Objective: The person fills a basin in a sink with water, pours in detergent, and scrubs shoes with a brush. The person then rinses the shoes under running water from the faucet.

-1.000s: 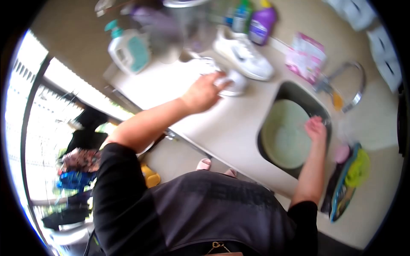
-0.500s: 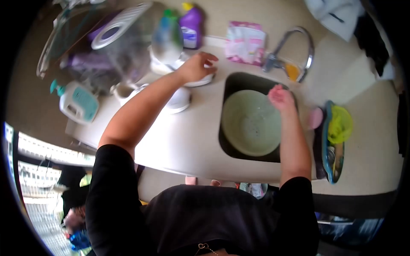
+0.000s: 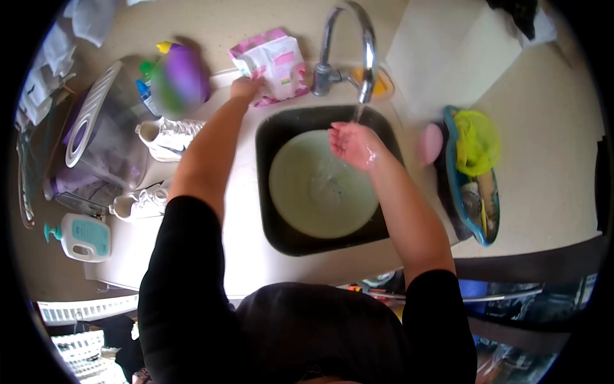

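My left hand (image 3: 246, 88) has its fingers at the lower left edge of a pink and white bag (image 3: 275, 67), apparently gripping it; the fingertips are partly hidden. Under the spout of the chrome faucet (image 3: 368, 48), my right hand (image 3: 354, 144) is palm up, empty, its fingers loosely curled and apart. A short stream of water falls near it, and the wrist looks wet. Below that hand, a pale green basin (image 3: 300, 211) with some water in it sits inside the dark sink (image 3: 272, 240).
Left on the counter are white sneakers (image 3: 167, 137), a clear lidded container (image 3: 118, 150), a white pump bottle (image 3: 89, 237) and a blurred purple bottle (image 3: 188, 73). To the right stand a blue-edged caddy (image 3: 457, 179) with a yellow-green mesh strainer (image 3: 476, 141) and a pink oval item (image 3: 431, 144).
My left hand has moved from above the white shoes to the pink and white bag. My right hand has turned palm up below the faucet. The view has shifted right.
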Motion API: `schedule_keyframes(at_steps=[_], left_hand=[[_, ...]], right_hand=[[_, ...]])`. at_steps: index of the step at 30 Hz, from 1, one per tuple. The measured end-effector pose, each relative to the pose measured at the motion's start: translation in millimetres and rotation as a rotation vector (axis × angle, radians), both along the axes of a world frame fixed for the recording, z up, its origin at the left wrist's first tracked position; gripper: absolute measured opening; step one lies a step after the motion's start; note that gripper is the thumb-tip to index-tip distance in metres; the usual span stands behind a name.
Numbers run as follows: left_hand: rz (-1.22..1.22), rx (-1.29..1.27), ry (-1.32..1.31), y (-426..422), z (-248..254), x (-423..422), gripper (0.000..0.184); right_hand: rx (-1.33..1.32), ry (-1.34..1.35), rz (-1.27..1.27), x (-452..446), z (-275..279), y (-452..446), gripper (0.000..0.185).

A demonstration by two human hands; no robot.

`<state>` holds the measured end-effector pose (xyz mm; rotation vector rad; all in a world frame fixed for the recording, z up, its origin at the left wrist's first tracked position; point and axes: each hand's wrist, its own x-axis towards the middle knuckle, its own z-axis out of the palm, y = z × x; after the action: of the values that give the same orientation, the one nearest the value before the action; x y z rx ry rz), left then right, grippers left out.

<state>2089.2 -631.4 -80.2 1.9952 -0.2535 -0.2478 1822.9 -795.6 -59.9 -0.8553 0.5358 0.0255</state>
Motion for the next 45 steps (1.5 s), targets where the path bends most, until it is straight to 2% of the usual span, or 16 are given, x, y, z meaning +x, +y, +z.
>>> schedule_keyframes(at_steps=[1,3,7,8,10,11,13,16,19,23,26,29,35,38,43,45], left_hand=[[-0.02,-0.045,-0.037,7.0,22.5,-26.6,0.042],[-0.174,0.127,-0.43,25.7,28.6,-35.5,0.039],[-0.325,0.259,-0.52,67.1,83.6,-129.3,0.035],[-0.396,0.339,-0.754,73.5,77.6,-139.7,0.03],[-0.497,0.6,-0.84,76.1,81.8,-171.0,0.03],[-0.546,0.734,-0.872,75.6,82.8,-186.2,0.029],[-0.628,0.767,-1.015,72.0,80.4,-196.7,0.02],[-0.774,0.86,-1.184,65.2,66.4,-206.4,0.012],[-0.73,0.856,-1.263,57.6,68.6,-196.2,0.015],[-0.82,0.924,-1.301,51.0,71.8,-200.6,0.02],[-0.832,0.746,-1.505,53.4,62.3,-196.4,0.014],[-0.816,0.833,-1.419,49.9,72.2,-191.0,0.019],[-0.89,0.802,-1.437,51.9,74.5,-199.9,0.019],[-0.883,0.83,-1.269,51.1,84.4,-201.4,0.02],[-0.91,0.781,-1.369,55.3,80.3,-198.2,0.021],[-0.9,0.733,-1.435,56.3,82.7,-198.4,0.02]], right_hand=[[-0.004,-0.009,0.004,-2.3,0.5,-2.4,0.01],[-0.034,0.008,0.054,-12.6,-6.5,-8.7,0.01],[-0.26,0.058,-0.008,-39.6,-14.2,-10.5,0.016],[-0.38,0.107,-0.036,-48.4,-17.8,-6.5,0.02],[-0.635,0.197,-0.082,-58.8,-18.7,0.8,0.026],[-0.653,0.172,-0.095,-68.1,-20.7,6.3,0.029],[-0.698,0.109,-0.126,-84.6,-18.6,11.4,0.033],[-0.673,0.139,-0.17,-107.0,-21.9,8.7,0.028],[-0.645,0.138,-0.212,-123.0,-22.5,8.3,0.027],[-0.644,0.14,-0.206,-133.7,-25.2,8.3,0.028],[-0.655,0.115,-0.215,-140.4,-27.5,15.0,0.029],[-0.69,0.105,-0.202,-139.5,-23.2,15.8,0.03],[-0.688,0.052,-0.205,-135.5,-19.3,22.0,0.033],[-0.791,-0.017,-0.209,-128.8,-15.5,21.7,0.041],[-1.07,-0.264,-0.226,-100.2,-9.6,34.5,0.048],[-1.057,-0.269,-0.147,-85.8,-10.9,25.3,0.038]])
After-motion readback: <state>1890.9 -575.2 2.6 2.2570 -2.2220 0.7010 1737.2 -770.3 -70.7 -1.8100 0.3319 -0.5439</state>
